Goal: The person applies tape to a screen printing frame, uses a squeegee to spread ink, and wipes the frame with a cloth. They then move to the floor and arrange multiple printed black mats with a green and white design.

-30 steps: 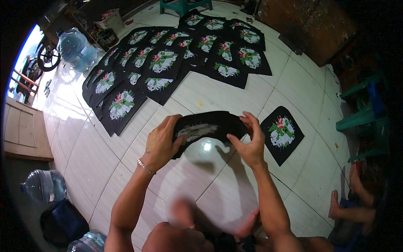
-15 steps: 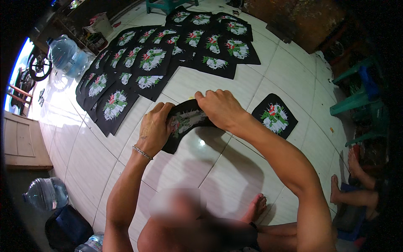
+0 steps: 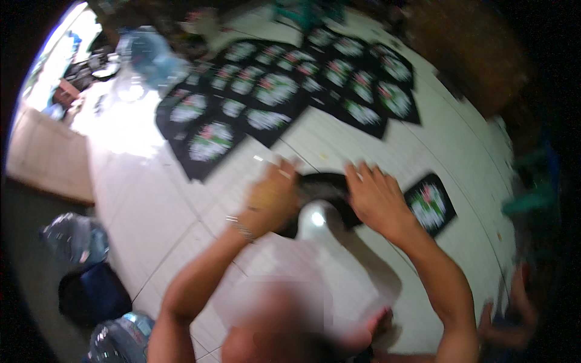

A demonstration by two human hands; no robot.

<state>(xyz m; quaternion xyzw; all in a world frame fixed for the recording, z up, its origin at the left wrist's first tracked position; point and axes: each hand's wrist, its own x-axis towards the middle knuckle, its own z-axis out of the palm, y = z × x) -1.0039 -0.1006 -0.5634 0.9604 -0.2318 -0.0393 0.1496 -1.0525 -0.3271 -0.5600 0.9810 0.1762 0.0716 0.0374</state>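
A black fabric piece (image 3: 328, 183) is stretched between my two hands, held above the tiled floor with its middle arched upward. My left hand (image 3: 272, 199), a chain bracelet at the wrist, grips its left end. On the other end the fingers of my right hand (image 3: 376, 196) are closed. Motion blurs the hands and the piece, so its print barely shows. To the right of my right hand lies a similar black piece (image 3: 428, 206) with a white, green and red print. Beyond my hands, many overlapping printed pieces (image 3: 200, 160) are spread over the floor.
Large clear water bottles (image 3: 148, 60) stand at the far left, with another bottle (image 3: 75, 237) and a dark bag (image 3: 95, 296) nearer. A wooden panel (image 3: 51, 154) borders the left. Green plastic stools (image 3: 532, 199) are at the right, near another person's feet (image 3: 520, 296).
My head view has shifted, so the whole scene sits differently and is blurred. Both hands still hold the piece, now farther from the spread pieces and closer to me.
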